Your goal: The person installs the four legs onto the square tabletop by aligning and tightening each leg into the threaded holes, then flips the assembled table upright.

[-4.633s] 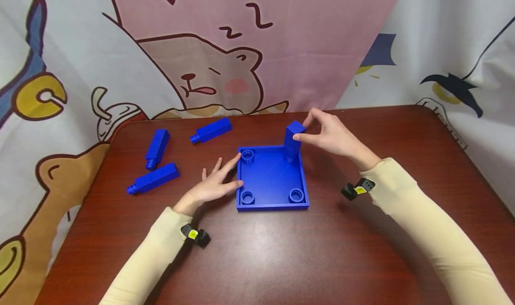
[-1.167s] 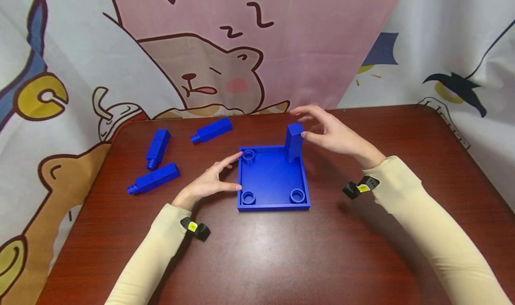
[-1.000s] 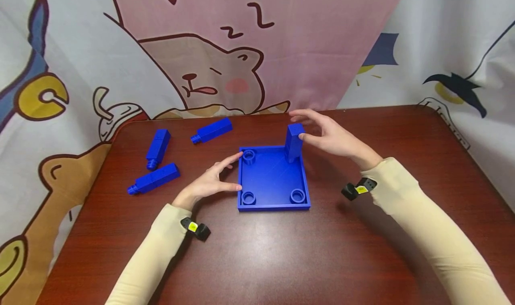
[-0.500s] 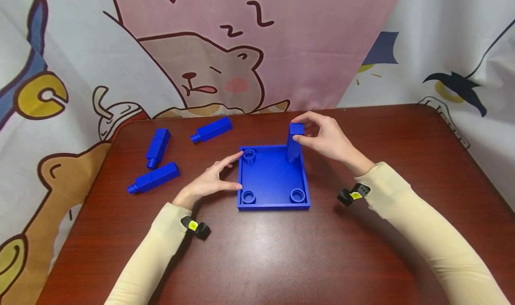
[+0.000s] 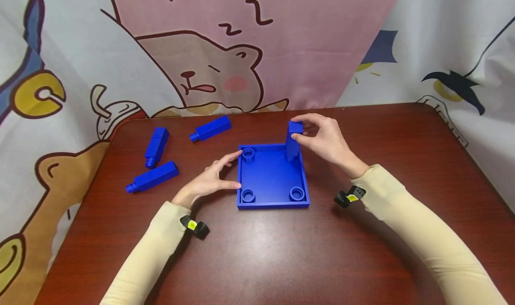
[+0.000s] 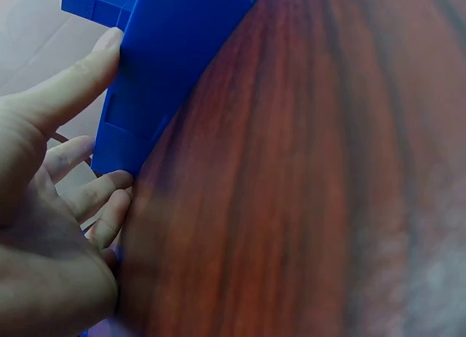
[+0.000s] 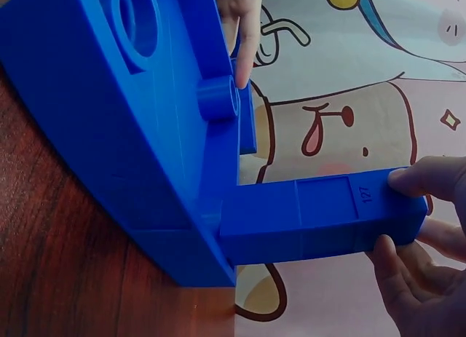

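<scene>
A shallow blue square tray (image 5: 271,175) with raised walls lies on the table, round sockets showing at three corners. At its far right corner a blue square leg (image 5: 293,141) stands upright; its foot meets the corner socket in the right wrist view. My right hand (image 5: 327,139) pinches the leg's upper end between thumb and fingers, near the raised number 127 (image 7: 365,195). My left hand (image 5: 207,180) rests against the tray's left wall with thumb and index finger spread and fairly straight. In the left wrist view the thumb (image 6: 87,71) touches the blue wall.
Three more blue legs with threaded ends lie left of the tray: one at the back (image 5: 210,129), one further left (image 5: 157,147), and one nearer the front (image 5: 153,176). A printed curtain (image 5: 322,50) hangs behind the brown table (image 5: 261,256).
My right hand had loosened from the leg with its fingers spread about a second ago. Now its fingers close on the leg's top again, the wrist lower. My left hand stays at the tray.
</scene>
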The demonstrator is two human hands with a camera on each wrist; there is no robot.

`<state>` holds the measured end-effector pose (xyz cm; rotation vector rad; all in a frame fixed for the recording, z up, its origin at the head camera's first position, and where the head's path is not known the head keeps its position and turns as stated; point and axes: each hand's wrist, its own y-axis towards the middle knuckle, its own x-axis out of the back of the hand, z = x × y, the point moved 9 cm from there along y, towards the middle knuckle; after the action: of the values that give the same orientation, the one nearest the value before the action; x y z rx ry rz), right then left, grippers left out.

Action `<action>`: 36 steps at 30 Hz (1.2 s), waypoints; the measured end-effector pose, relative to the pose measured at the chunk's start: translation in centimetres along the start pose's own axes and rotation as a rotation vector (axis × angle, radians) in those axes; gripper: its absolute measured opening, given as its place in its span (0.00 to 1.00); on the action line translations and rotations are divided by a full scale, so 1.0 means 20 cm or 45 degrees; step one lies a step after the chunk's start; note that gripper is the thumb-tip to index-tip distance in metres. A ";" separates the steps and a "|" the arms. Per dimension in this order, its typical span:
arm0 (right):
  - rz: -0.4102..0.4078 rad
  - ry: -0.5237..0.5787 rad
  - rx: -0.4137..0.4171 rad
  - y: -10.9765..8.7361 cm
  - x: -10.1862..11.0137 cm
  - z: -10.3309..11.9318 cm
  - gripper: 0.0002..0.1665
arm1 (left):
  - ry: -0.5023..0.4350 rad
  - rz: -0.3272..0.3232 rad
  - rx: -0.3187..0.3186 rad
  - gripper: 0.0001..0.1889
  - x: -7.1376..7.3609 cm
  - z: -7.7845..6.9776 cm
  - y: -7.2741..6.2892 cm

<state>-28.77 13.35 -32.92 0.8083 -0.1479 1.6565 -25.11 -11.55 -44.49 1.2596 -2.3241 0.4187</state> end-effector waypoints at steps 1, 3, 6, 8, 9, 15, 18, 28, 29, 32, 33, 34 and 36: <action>-0.006 -0.001 0.004 0.00 0.00 0.00 0.20 | -0.003 -0.002 0.002 0.47 0.00 0.00 0.00; -0.012 -0.005 0.008 0.00 0.00 0.00 0.20 | -0.006 -0.004 0.012 0.47 0.00 -0.01 0.00; -0.009 -0.017 0.003 0.00 0.00 0.00 0.20 | -0.018 0.001 0.026 0.45 0.00 -0.07 -0.02; -0.005 -0.025 -0.003 0.00 0.00 0.00 0.20 | -0.026 0.007 0.035 0.44 0.01 -0.12 -0.03; -0.002 -0.028 -0.004 0.00 0.00 0.00 0.20 | -0.029 0.010 0.038 0.44 0.02 -0.14 -0.04; 0.013 -0.057 0.021 -0.01 -0.01 0.00 0.21 | -0.050 0.017 0.035 0.43 0.02 -0.21 -0.06; 0.022 -0.084 0.026 -0.01 -0.01 0.00 0.20 | -0.055 0.015 0.034 0.43 0.03 -0.21 -0.06; 0.051 -0.054 0.245 0.05 -0.04 0.19 0.21 | -0.077 0.002 0.037 0.43 0.03 -0.20 -0.07; 0.063 -0.055 0.261 0.06 -0.05 0.21 0.21 | -0.072 0.001 0.034 0.43 0.03 -0.20 -0.07; 0.094 -0.043 0.306 0.09 -0.08 0.27 0.22 | -0.058 0.002 0.028 0.43 0.03 -0.21 -0.07; 0.099 -0.033 0.323 0.10 -0.09 0.28 0.22 | -0.052 0.002 0.027 0.43 0.03 -0.21 -0.07; 0.104 -0.021 0.339 0.10 -0.11 0.30 0.22 | -0.049 0.003 0.027 0.42 0.03 -0.21 -0.07; 0.111 0.000 0.365 0.12 -0.13 0.33 0.22 | -0.045 0.005 0.027 0.42 0.03 -0.22 -0.07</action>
<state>-28.05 7.20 -28.83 1.0291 0.0576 1.7843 -23.19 -10.64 -40.48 1.2826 -2.3578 0.4266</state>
